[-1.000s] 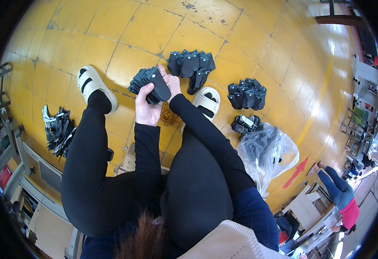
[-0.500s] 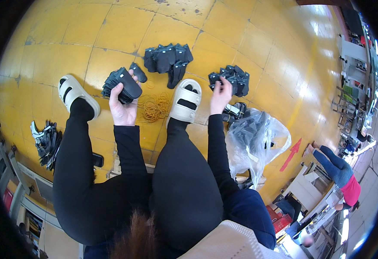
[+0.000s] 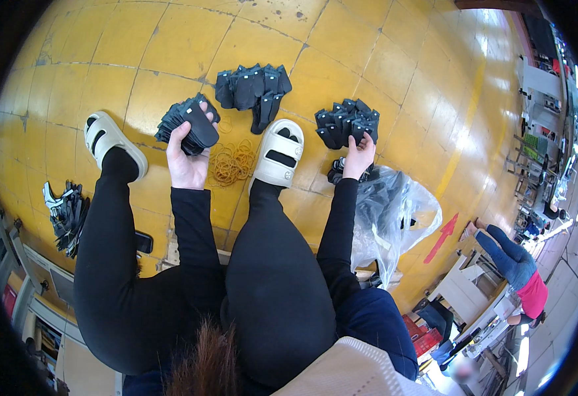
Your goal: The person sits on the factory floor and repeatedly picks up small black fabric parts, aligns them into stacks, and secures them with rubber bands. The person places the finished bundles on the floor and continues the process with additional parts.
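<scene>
My left hand is closed around a fanned stack of dark, rounded flat pieces, thumb across the top one. Over to the right, my right hand has its fingertips closed at the lower edge of a pile of similar black pieces with small pale tags. Its thumb and fingers seem to pinch one piece there. Between the hands, farther off, lies another pile of dark pieces. A heap of yellow rubber bands sits on the floor beside my left hand.
A clear plastic bag with dark contents stands at the right. Another dark bundle and a phone lie at the left. My sandalled feet flank the rubber bands. A person is by the tables at far right.
My right hand has come down to the near edge of the right pile, and its fingertips have closed there. The single piece beside my left hand no longer shows apart from the stack.
</scene>
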`<action>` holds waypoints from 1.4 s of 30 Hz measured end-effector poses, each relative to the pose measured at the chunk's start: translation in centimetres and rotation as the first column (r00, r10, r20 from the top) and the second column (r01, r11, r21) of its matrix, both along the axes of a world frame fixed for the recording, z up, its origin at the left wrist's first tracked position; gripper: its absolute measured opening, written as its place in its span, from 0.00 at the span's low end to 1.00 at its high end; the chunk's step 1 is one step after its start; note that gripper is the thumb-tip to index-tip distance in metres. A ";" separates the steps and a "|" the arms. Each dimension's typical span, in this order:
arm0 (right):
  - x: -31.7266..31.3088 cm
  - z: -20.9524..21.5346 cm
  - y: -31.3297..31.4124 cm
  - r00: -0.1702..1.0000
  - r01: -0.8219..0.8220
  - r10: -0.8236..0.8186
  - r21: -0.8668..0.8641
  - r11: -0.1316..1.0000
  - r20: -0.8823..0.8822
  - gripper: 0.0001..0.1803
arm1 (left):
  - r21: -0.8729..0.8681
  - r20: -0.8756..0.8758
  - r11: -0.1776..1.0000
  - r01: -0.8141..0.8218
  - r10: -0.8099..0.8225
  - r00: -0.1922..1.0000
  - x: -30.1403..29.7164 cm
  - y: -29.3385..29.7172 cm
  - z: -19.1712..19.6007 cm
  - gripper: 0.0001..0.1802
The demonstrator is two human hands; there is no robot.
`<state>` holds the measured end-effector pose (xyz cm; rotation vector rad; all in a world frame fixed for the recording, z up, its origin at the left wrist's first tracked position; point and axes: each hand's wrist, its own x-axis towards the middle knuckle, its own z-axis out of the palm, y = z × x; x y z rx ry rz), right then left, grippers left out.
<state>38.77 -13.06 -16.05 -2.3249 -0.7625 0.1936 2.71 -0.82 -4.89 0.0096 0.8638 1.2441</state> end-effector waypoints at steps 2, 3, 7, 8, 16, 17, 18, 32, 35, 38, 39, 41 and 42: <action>0.2 -0.2 -0.3 1.000 0.000 0.000 0.043 0.999 -0.006 0.19 | 0.002 0.007 1.000 -0.002 0.002 1.000 0.0 0.0 0.0 0.29; 0.3 -0.3 -0.5 0.999 0.020 -0.018 0.069 0.997 -0.034 0.18 | 0.005 0.010 1.000 -0.003 0.003 1.000 0.0 0.0 0.1 0.29; 0.8 -0.1 -0.8 0.976 0.142 -0.131 0.051 0.989 -0.176 0.14 | 0.008 0.015 1.000 -0.006 0.005 1.000 0.0 -0.1 0.2 0.29; 0.9 0.1 -0.9 0.971 0.111 -0.087 0.097 0.989 -0.221 0.13 | 0.002 0.018 1.000 -0.002 0.002 1.000 0.0 -0.1 0.2 0.29; 0.9 0.0 -1.0 0.867 0.229 -0.081 0.247 0.942 -0.491 0.12 | -0.002 0.018 1.000 -0.016 0.016 1.000 -0.3 -0.1 0.1 0.29; 0.9 -0.2 -0.9 0.906 0.180 -0.080 0.206 0.962 -0.417 0.13 | -0.005 0.022 1.000 -0.022 0.022 1.000 -0.4 -0.1 0.1 0.29; 0.8 -0.5 -0.9 0.940 0.137 -0.077 0.161 0.977 -0.332 0.14 | -0.011 0.025 1.000 -0.027 0.027 0.999 -0.4 -0.1 0.1 0.29; -1.7 -1.5 1.0 0.998 0.041 -0.038 -0.072 0.997 0.045 0.16 | -0.006 0.011 1.000 -0.025 0.025 1.000 -0.2 -0.3 -0.2 0.28; -1.7 -1.7 0.7 0.998 0.033 -0.038 -0.095 0.995 -0.048 0.14 | -0.001 0.014 1.000 -0.023 0.023 1.000 -0.2 -0.3 -0.2 0.27; -1.8 -1.7 0.4 0.994 0.008 -0.021 -0.118 0.993 -0.106 0.15 | -0.005 0.011 1.000 -0.020 0.020 1.000 -0.2 -0.3 -0.2 0.27; -1.9 -1.6 0.4 0.998 -0.046 0.042 -0.075 0.996 -0.046 0.17 | -0.007 0.010 1.000 -0.022 0.022 1.000 -0.2 -0.3 -0.2 0.28; -2.1 -1.5 0.4 0.990 -0.141 0.142 -0.070 0.988 0.012 0.22 | -0.006 0.011 1.000 -0.019 0.019 1.000 -0.1 -0.3 -0.2 0.28; -2.1 -1.3 0.5 0.983 -0.180 0.181 -0.106 0.978 0.004 0.25 | -0.004 0.010 1.000 -0.015 0.015 1.000 -0.1 -0.3 -0.2 0.28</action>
